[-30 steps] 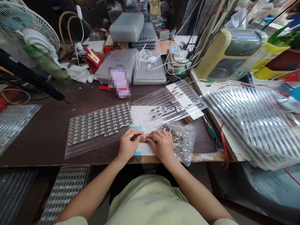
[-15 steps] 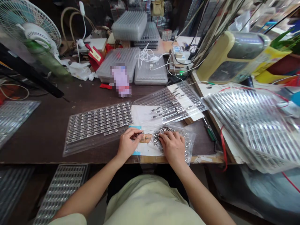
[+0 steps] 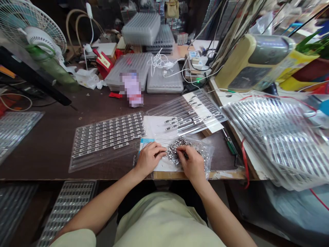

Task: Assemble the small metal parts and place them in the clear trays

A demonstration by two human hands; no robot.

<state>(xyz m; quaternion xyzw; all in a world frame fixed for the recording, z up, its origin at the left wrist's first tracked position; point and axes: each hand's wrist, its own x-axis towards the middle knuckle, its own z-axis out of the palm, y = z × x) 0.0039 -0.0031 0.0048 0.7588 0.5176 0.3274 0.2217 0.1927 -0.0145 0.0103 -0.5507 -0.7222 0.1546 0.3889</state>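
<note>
A heap of small shiny metal parts (image 3: 174, 151) lies in an open clear plastic bag (image 3: 207, 154) at the table's front edge. My right hand (image 3: 192, 161) is over the heap, thumb and forefinger pinched together at the parts; what sits between the tips is too small to name. My left hand (image 3: 150, 157) is closed just left of the heap, its fingertips together above a white sheet (image 3: 164, 166). Whatever it pinches is hidden. Left of it lies a clear ribbed tray (image 3: 108, 135) with rows of small metal pieces.
Behind the hands, another clear ribbed tray (image 3: 164, 109) holds several scattered pieces across a white strip. Stacked trays (image 3: 277, 137) lie at the right, near a green-handled screwdriver (image 3: 230, 145). A fan (image 3: 38, 34) stands at the far left, and white cables (image 3: 164, 63) lie on trays behind.
My left hand has moved right, toward the heap, and now covers the brownish piece that showed beside its fingers. My right hand has lifted slightly and its fingers have drawn into a pinch.
</note>
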